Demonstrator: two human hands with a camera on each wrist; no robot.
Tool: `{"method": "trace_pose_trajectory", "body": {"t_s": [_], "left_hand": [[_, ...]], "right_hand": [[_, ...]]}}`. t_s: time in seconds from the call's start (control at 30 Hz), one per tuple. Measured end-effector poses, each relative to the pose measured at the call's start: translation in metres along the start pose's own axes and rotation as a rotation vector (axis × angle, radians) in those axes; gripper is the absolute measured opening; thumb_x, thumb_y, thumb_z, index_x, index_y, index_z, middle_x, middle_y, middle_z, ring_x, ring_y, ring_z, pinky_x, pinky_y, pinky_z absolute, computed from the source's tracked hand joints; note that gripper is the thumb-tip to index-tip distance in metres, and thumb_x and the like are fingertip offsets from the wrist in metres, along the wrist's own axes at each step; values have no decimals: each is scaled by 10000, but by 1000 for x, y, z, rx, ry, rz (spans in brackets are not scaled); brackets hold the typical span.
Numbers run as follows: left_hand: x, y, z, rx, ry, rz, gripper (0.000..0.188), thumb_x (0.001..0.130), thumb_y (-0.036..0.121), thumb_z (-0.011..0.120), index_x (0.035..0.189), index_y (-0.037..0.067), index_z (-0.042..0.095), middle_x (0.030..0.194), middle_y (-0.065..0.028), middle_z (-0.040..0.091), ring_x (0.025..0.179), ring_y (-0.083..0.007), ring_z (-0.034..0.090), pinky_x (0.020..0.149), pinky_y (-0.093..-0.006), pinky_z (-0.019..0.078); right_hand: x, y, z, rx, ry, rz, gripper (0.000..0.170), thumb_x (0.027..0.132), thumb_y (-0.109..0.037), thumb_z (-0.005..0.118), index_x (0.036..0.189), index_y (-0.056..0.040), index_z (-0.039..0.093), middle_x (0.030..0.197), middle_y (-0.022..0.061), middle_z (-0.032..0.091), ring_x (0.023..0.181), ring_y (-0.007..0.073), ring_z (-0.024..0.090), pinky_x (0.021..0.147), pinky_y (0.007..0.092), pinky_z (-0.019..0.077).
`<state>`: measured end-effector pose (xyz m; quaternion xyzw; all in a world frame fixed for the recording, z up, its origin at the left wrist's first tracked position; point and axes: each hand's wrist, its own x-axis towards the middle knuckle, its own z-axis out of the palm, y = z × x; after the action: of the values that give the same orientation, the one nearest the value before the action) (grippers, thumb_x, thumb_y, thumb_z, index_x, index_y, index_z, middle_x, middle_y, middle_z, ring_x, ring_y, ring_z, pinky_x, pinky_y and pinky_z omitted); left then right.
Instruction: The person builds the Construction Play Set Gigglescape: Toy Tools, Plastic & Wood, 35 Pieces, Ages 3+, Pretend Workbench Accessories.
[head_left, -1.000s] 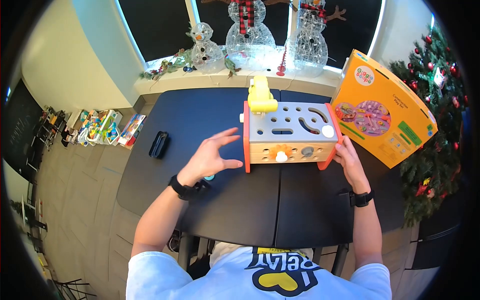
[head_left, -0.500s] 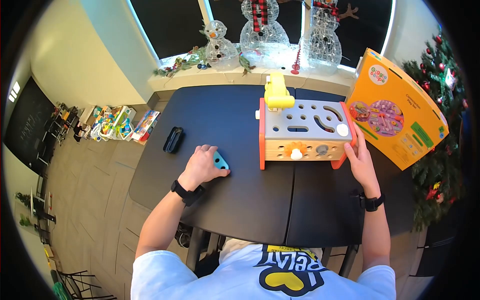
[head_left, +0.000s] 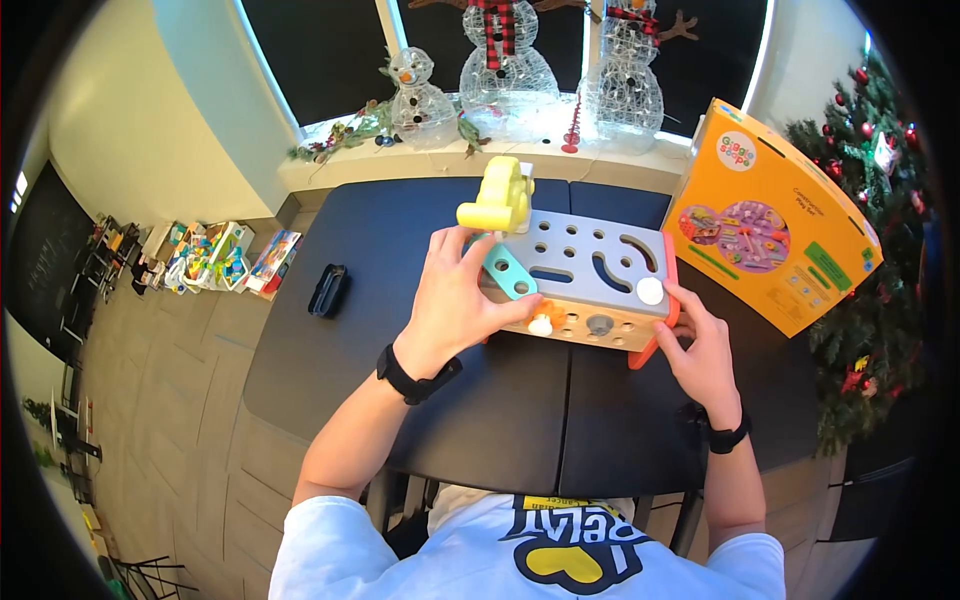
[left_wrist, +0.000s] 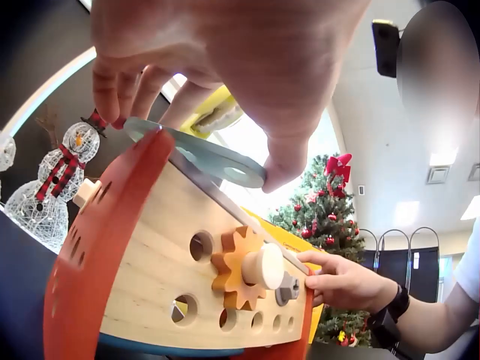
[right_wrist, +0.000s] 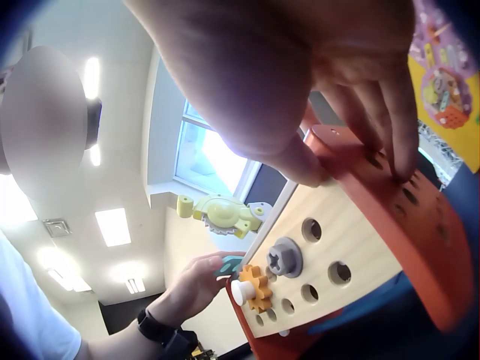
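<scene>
The wooden toy bench [head_left: 585, 322] has a grey perforated top, red end panels, an orange gear [left_wrist: 238, 268] and a grey bolt [right_wrist: 285, 257] on its front. My left hand [head_left: 450, 300] pinches a teal strip with holes [head_left: 509, 270] between thumb and fingers, over the top's left end. In the left wrist view the strip [left_wrist: 217, 159] lies tilted along the top's edge; whether it touches is unclear. My right hand [head_left: 703, 360] grips the right red panel [right_wrist: 390, 202], thumb in front, fingers on its outer face. A yellow toy piece [head_left: 500, 196] stands at the back left of the top.
A black tray [head_left: 328, 291] sits on the dark table [head_left: 340, 380] at the left. An orange box [head_left: 775, 220] leans at the right, beside a decorated tree [head_left: 865, 290]. Wire snowmen [head_left: 420, 100] stand on the window ledge behind.
My left hand took hold of the teal strip on the table and carried it right to the bench top. The bench has turned slightly, and my right hand stays at its right panel.
</scene>
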<state>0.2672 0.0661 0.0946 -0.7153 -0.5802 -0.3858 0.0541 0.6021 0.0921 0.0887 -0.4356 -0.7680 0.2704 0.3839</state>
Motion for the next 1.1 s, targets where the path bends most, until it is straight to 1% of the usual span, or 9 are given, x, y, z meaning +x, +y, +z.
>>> {"method": "trace_pose_trajectory", "body": {"t_s": [0.23,0.33,0.47,0.63,0.73,0.83,0.93,1.03,1.1], "left_hand": [[5,9,2,80,39,30,820,626,513,960,1214,6,696,1265,-166,615,1197,-394,561,1027,-492,496],[3,12,-10,37,5,-16,743,701,482,933,1226,13,692,1261,-168,640,1198,-393,580,1026,-481,498],[-6,-29,-17,74,157,-19,543,836,469,840,1100,6,735,1228,-186,698,1168,-368,628,980,-471,503],[-28,-135,-58,410,56,-379,535,856,439,812,1147,0,721,1263,-192,681,1225,-382,609,1050,-471,494],[-62,-201,-81,511,-97,-690,655,785,480,840,1293,97,684,1423,-160,587,1294,-397,554,1039,-524,511],[-91,-230,-96,361,-210,-696,501,730,308,883,1147,56,768,1243,-191,686,1151,-374,662,1005,-450,546],[-94,-218,-98,309,-222,-876,387,692,207,881,1015,14,792,1158,-210,710,1052,-376,703,978,-423,561],[-105,-213,-92,436,-80,-646,347,682,166,856,971,-13,787,1110,-227,715,1012,-390,711,947,-440,574],[-106,-204,-89,427,-69,-654,337,679,148,830,964,-26,781,1030,-222,725,996,-388,714,929,-442,579]], "right_hand": [[-1,0,-1,-6,15,-15,471,921,-14,728,1378,-3,616,1200,215,740,1007,288,774,793,343,636],[-2,2,-1,-13,13,-12,471,924,-12,729,1382,-8,617,1214,212,735,1006,281,773,788,339,635],[0,1,-4,10,-6,-8,471,938,-18,732,1394,-18,612,1206,207,738,1005,270,773,783,329,625],[6,6,-7,-18,-34,8,503,965,-43,719,1447,-54,577,1194,206,741,1011,271,771,784,320,604],[12,10,-9,-36,-41,1,504,985,-41,684,1471,-74,555,1218,204,734,1027,274,766,790,324,603],[16,3,-12,-33,-71,90,525,966,-61,702,1471,-76,556,1336,212,684,1159,291,721,859,359,595],[16,2,-9,-188,37,-77,549,934,-97,735,1455,-65,565,1450,215,612,1300,330,636,992,413,550],[16,-6,-7,-240,113,-137,537,898,-106,755,1405,-36,592,1487,222,575,1353,369,580,1091,448,483],[17,-19,-6,-217,132,-176,491,887,-84,749,1355,-22,617,1451,222,596,1324,385,596,1099,448,474]]}}
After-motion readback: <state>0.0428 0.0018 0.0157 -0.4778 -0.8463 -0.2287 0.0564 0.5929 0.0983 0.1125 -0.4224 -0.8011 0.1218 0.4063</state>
